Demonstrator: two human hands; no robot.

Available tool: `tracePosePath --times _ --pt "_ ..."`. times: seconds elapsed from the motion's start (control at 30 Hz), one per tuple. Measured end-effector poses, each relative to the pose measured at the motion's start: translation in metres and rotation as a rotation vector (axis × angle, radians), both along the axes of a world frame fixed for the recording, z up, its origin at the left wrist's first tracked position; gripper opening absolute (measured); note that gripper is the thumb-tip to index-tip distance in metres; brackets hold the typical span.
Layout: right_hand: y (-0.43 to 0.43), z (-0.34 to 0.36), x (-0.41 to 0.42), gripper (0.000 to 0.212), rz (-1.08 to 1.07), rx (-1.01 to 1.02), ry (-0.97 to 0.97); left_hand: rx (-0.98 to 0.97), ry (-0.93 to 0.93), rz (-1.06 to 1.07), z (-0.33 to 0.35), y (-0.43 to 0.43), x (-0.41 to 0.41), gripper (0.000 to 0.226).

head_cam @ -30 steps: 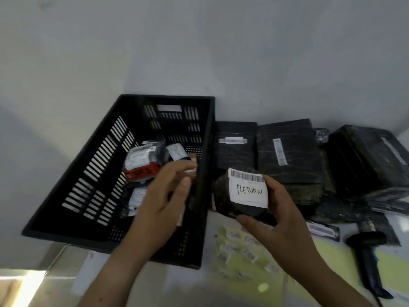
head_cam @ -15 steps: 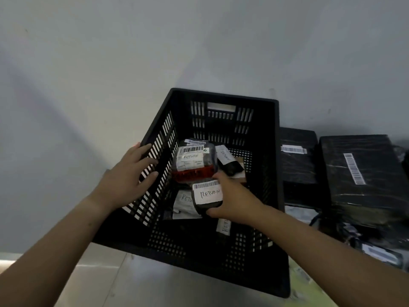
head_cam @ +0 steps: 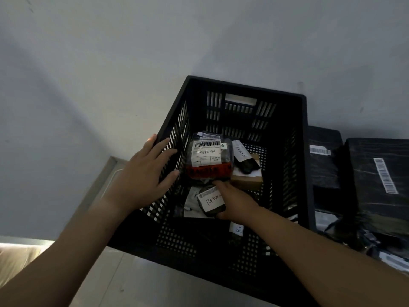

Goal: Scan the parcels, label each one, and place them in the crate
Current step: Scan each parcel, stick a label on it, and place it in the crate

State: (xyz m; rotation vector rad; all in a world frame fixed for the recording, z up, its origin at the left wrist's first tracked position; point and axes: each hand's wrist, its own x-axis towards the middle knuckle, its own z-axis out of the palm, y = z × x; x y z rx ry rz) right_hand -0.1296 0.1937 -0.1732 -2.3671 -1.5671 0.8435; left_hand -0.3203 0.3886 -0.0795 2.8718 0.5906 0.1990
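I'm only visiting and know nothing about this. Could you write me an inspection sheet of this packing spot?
Surface: pale grey tabletop, crate standing on it.
Job's things: black slatted crate holding a red-banded parcel marked RETURN, a small brown box and others; black wrapped parcels lie right of it.
Clutter: dim odds and ends at lower right, too dark to identify.
Hands: left hand rests open on the crate's left wall; right hand holds a dark labelled parcel inside the crate.
Cables: nothing seen.
Surroundings: plain grey wall.
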Motion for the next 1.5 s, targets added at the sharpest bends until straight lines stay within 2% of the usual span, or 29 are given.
tracePosePath --times 0.27,0.33,0.4,0.53,0.6,0.73,0.87,0.93,1.03,1.2,1.27,1.37,1.43,1.5 --pt "-0.001 0.033 -0.006 0.111 0.005 -0.031 -0.022 -0.008 -0.013 0.0 -0.002 0.001 -0.002 0.066" --pt "-0.012 0.057 -0.007 0.11 0.011 -0.007 -0.031 0.038 -0.022 -0.016 -0.003 -0.001 -0.003 0.067" --pt "-0.033 0.084 -0.008 0.102 -0.007 0.101 -0.047 0.072 -0.056 -0.011 0.002 -0.011 0.007 0.065" --pt "-0.101 0.124 -0.002 0.072 -0.143 0.397 -0.131 -0.131 -0.217 -0.031 0.025 -0.078 0.057 0.057" --pt "-0.145 0.132 0.007 0.064 -0.26 0.463 -0.114 -0.243 -0.264 -0.096 0.03 -0.125 0.085 0.053" --pt "-0.23 0.121 0.014 0.058 -0.509 0.398 0.136 -0.453 -0.234 -0.175 0.02 -0.204 0.126 0.052" --pt "-0.3 0.091 0.019 0.063 -0.593 0.266 0.201 -0.532 -0.159 -0.206 0.016 -0.265 0.155 0.05" --pt "-0.326 0.076 0.027 0.063 -0.623 0.236 0.228 -0.49 -0.104 -0.166 0.012 -0.284 0.163 0.047" --pt "-0.353 0.056 0.044 0.058 -0.678 0.218 0.276 -0.29 -0.076 -0.122 0.003 -0.294 0.167 0.047" --pt "-0.366 0.025 0.083 0.05 -0.817 0.189 0.368 -0.087 -0.075 -0.149 -0.003 -0.295 0.167 0.057" --pt "-0.365 0.012 0.098 0.042 -0.941 0.197 0.396 -0.063 -0.06 -0.158 -0.004 -0.296 0.168 0.058" --pt "-0.361 -0.002 0.114 0.043 -1.233 0.299 0.597 -0.016 -0.057 -0.175 -0.004 -0.297 0.168 0.058" --pt "-0.357 -0.007 0.121 0.03 -1.379 0.356 0.685 -0.013 -0.063 -0.171 -0.004 -0.298 0.169 0.057" --pt "-0.35 -0.008 0.126 0.02 -1.453 0.387 0.687 -0.008 -0.061 -0.169 -0.005 -0.299 0.169 0.055"
